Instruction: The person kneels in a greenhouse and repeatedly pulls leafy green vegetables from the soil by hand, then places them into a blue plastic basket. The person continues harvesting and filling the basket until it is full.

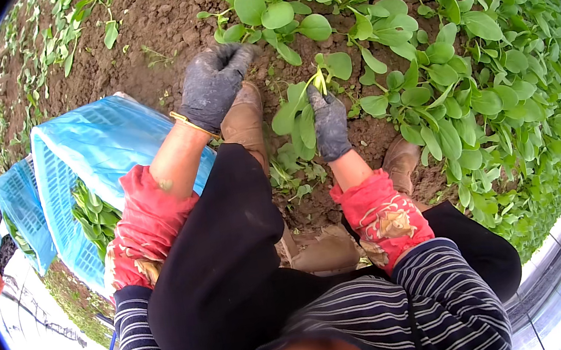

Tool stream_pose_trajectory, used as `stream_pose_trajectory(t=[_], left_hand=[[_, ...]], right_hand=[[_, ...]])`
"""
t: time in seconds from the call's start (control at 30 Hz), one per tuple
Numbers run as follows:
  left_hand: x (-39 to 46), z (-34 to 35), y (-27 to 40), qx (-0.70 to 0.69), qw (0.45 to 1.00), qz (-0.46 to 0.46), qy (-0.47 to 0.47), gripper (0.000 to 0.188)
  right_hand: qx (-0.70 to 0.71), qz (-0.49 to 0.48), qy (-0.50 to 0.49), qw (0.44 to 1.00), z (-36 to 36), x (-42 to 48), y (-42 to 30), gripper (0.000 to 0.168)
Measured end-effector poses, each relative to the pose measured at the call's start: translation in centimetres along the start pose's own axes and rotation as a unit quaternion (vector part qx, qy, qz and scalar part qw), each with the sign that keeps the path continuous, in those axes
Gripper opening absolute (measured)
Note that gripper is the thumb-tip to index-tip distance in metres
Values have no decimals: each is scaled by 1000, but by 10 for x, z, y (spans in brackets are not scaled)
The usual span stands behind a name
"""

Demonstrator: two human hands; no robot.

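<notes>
My right hand (331, 124), in a dirt-stained dark glove, grips a small bunch of leafy green plants (299, 114) by the pale stems. The bunch's broad leaves hang to the left of the hand, low over the soil. My left hand (213, 85), in a matching glove, is over the bare soil above my left shoe (244, 118). Its thumb and fingers are drawn together and slightly blurred, with nothing visible between them. Leafy green plants (286, 15) grow in the soil just right of it.
A crate lined with blue plastic film (100, 140) stands at my left, with picked greens (94, 215) inside. More blue-lined crates (27, 208) stand beyond it. Dense plants (492, 88) fill the right side. Brown soil (149, 22) carries loose, wilted leaves (70, 32) at upper left.
</notes>
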State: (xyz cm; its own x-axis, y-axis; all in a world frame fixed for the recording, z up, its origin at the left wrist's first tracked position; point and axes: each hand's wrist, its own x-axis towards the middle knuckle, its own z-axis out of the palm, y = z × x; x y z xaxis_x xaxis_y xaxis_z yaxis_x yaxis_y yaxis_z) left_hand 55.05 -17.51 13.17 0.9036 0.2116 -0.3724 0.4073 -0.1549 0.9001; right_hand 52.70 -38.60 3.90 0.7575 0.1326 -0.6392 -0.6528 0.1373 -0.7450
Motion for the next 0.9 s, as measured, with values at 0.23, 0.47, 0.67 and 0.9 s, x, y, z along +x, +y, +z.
stream_pose_trajectory(t=[0.23, 0.47, 0.67, 0.9], left_hand=[[-10, 29, -34, 26, 970, -157, -185, 42], [0, -37, 19, -299, 937, -162, 86, 26], [13, -48, 25, -231, 944, -156, 174, 22], [11, -46, 24, -182, 962, -168, 111, 22]], right_hand=[[-212, -155, -191, 946, 41, -48, -54, 33], [323, 349, 9, 880, 38, 86, -48, 42], [340, 273, -192, 879, 76, 156, 4, 29], [76, 277, -154, 945, 37, 99, -2, 27]])
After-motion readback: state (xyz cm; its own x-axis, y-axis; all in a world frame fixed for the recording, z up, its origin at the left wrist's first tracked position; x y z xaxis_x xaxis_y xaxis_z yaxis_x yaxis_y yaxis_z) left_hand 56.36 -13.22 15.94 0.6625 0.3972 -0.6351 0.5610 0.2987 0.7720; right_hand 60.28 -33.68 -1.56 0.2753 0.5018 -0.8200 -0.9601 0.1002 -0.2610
